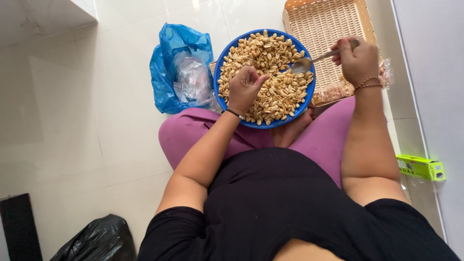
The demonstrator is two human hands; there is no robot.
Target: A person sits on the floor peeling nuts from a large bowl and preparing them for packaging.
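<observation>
Head view: a person sits cross-legged on the pale tiled floor (72, 121) with a blue bowl (220, 63) resting on the lap, heaped to the rim with peeled nuts (275, 92). The left hand (245, 88) lies on the heap with its fingers curled in, pinching what looks like a nut or two; exactly what sits between the fingertips cannot be told. The right hand (356, 60) is closed round the handle of a metal spoon (309, 62), whose scoop rests on the nuts near the bowl's far right edge.

Behind the bowl lies a woven tray (328, 24), with a clear bag (338, 89) of pinkish contents at its near edge. A blue bag (176, 67) with clear plastic in it sits just beside the bowl on the left. A black bag (96, 239) lies well apart at lower left, and a green box (420, 166) lies by the wall on the right.

The chief risk, as I judge it, is spilling. The bowl is full to the brim and sits on legs, not on a firm surface, so a push from the left hand or a shift of a knee could tip it and send nuts over the floor. The spoon works close to the rim; a loaded scoop carried across the gap to the tray could shed nuts between the two. The blue bag touches the bowl's side and could be nudged or caught.
</observation>
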